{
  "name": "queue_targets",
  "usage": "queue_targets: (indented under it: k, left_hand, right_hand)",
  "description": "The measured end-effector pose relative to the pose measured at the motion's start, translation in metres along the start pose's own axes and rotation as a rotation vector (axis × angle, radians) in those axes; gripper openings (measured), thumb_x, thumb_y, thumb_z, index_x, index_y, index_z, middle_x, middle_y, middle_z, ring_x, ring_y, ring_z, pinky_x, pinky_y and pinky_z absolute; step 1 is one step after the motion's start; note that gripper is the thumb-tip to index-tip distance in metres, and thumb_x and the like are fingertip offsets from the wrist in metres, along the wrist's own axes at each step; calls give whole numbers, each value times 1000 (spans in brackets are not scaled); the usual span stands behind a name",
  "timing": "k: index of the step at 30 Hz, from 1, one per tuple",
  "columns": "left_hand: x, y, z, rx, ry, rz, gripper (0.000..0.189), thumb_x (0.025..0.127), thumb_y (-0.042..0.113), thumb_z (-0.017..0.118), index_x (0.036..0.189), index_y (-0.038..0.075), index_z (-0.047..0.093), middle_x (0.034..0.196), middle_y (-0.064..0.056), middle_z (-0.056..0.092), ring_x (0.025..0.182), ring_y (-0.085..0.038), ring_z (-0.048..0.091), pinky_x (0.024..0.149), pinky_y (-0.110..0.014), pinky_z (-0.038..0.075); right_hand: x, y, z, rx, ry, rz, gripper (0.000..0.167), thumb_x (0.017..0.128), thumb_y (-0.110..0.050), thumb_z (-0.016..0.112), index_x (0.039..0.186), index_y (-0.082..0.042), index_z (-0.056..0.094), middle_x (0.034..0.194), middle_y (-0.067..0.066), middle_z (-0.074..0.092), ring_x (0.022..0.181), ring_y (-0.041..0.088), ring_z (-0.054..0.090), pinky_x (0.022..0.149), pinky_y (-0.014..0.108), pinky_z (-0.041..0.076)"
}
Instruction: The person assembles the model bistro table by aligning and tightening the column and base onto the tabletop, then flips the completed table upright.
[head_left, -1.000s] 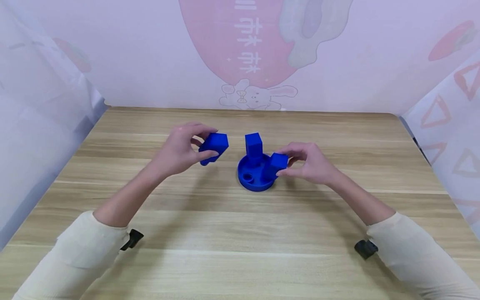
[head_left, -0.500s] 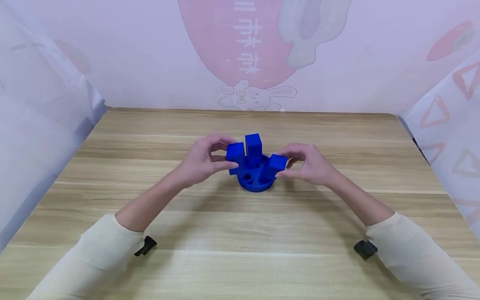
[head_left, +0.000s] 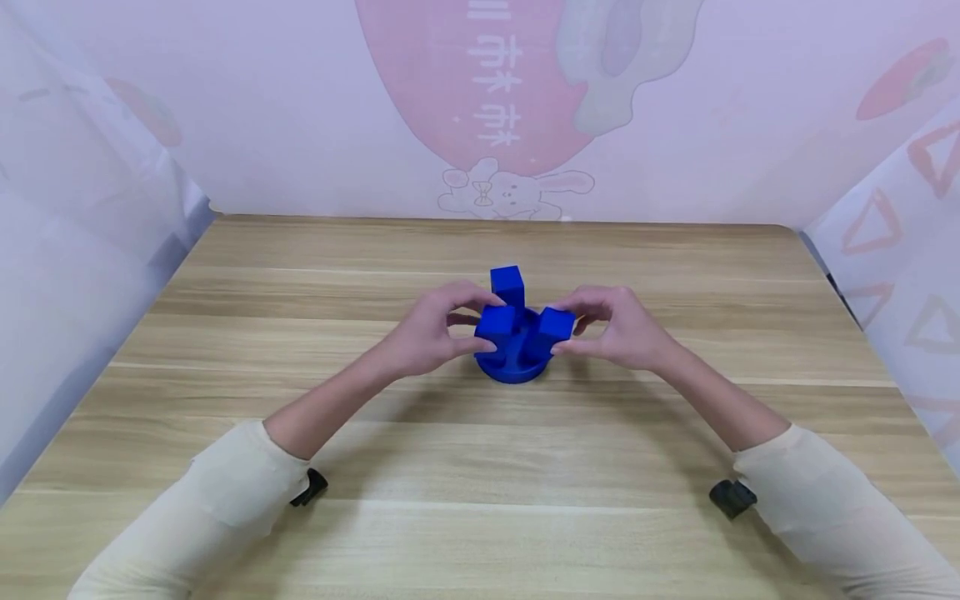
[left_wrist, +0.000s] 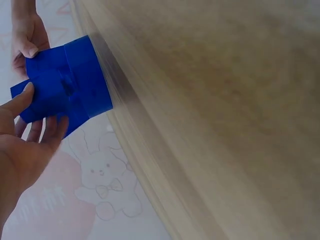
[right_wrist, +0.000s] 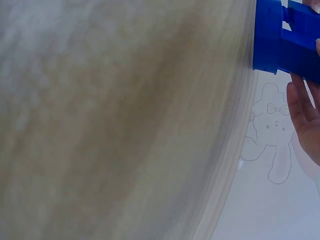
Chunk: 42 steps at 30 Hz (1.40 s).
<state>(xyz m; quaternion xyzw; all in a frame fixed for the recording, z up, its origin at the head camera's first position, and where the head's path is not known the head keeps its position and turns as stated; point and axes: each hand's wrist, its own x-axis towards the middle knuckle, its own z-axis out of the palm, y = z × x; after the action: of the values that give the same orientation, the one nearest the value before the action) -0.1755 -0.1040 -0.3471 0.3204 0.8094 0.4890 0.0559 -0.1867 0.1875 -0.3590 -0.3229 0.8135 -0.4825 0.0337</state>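
Note:
A round blue base (head_left: pixel 513 375) with a raised rim stands on the wooden table. My left hand (head_left: pixel 433 329) pinches a blue rectangular block (head_left: pixel 496 320) between thumb and fingers, over the base's front left, where a round socket is now covered. On the right side of the base, my right hand (head_left: pixel 624 327) grips a second blue block (head_left: pixel 557 323), which tilts outward. A third blue block (head_left: pixel 507 283) stands upright at the back of the base, touched by neither hand. In the left wrist view the left block (left_wrist: pixel 47 97) sits close against the base (left_wrist: pixel 89 75); its lower end is hidden.
The wooden tabletop (head_left: pixel 510 500) stretches around the base on every side. A pale printed backdrop (head_left: pixel 300 108) rises behind its far edge, with white sheets at left and right. Small black devices (head_left: pixel 732 498) are fixed at both sleeves.
My left hand has carried its block rightward from beside the base to over the front left socket, turning it more upright. The right hand and its block have stayed in place.

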Motion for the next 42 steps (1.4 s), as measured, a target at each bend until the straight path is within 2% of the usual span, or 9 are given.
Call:
queue_targets:
  k: [3, 5, 9, 13, 16, 28, 32, 36, 42]
  left_hand:
    - [3, 1, 4, 91, -37, 48, 47, 83, -6, 83, 127, -4, 67, 126, -20, 68, 110, -33, 67, 93, -47, 59]
    - [4, 2, 6, 138, -49, 50, 49, 83, -3, 84, 129, -4, 67, 127, -21, 69, 109, -33, 67, 91, -45, 60]
    - [6, 5, 11, 157, -17, 9, 54, 80, 6, 90, 126, -5, 63, 120, -19, 71, 106, -30, 67, 89, -41, 60]
    - [7, 8, 15, 160, 30, -55, 54, 77, 16, 94, 114, 0, 57, 108, -14, 70, 102, -26, 67, 88, -38, 60]
    - [7, 11, 16, 192, 47, -74, 51, 78, 18, 94, 107, 2, 55, 103, -12, 67, 99, -26, 66, 87, -37, 61]
    - [7, 16, 19, 262, 58, -60, 49, 77, 18, 93, 105, 3, 55, 105, -14, 66, 100, -29, 64, 87, -43, 61]
    - [6, 15, 16, 244, 17, -22, 46, 77, 10, 89, 111, -1, 60, 112, -16, 66, 106, -30, 63, 91, -45, 59]
    - [3, 15, 8, 215, -76, 22, 41, 78, 0, 79, 117, -3, 65, 121, -18, 68, 113, -32, 63, 97, -47, 56]
    - [0, 12, -6, 151, -185, 81, 36, 81, -14, 66, 114, 1, 70, 130, -20, 68, 124, -35, 62, 105, -50, 52]
  right_hand:
    - [0, -1, 0, -5, 2, 0, 43, 76, 2, 90, 116, 2, 75, 104, 11, 76, 87, 22, 69, 79, 41, 62]
    - [0, -1, 0, -8, 4, 2, 43, 76, 2, 90, 116, 2, 75, 104, 11, 76, 88, 22, 69, 79, 42, 62]
    - [0, -2, 0, -7, 8, 6, 43, 76, 2, 90, 117, 2, 75, 103, 11, 76, 88, 22, 69, 79, 42, 62]
    - [-1, -1, 1, -1, 14, -5, 43, 75, 3, 90, 116, 3, 75, 102, 11, 76, 85, 22, 69, 78, 43, 62]
    - [-1, 0, 1, 0, 18, -14, 43, 75, 4, 90, 115, 4, 75, 101, 11, 76, 84, 22, 69, 77, 45, 62]
    - [-1, 0, 1, -9, 12, 6, 43, 77, 3, 89, 117, 3, 75, 103, 11, 75, 86, 22, 68, 79, 43, 62]
    - [-1, -1, 1, -10, 7, 9, 44, 77, 2, 89, 118, 3, 75, 103, 11, 75, 86, 22, 68, 80, 44, 62]
    - [-1, -1, 1, -12, 5, 12, 43, 77, 2, 89, 118, 3, 74, 103, 11, 75, 86, 22, 68, 81, 42, 62]
    - [-1, 1, 2, -8, 2, 19, 41, 79, 2, 88, 117, 2, 75, 103, 10, 75, 86, 22, 67, 81, 43, 62]
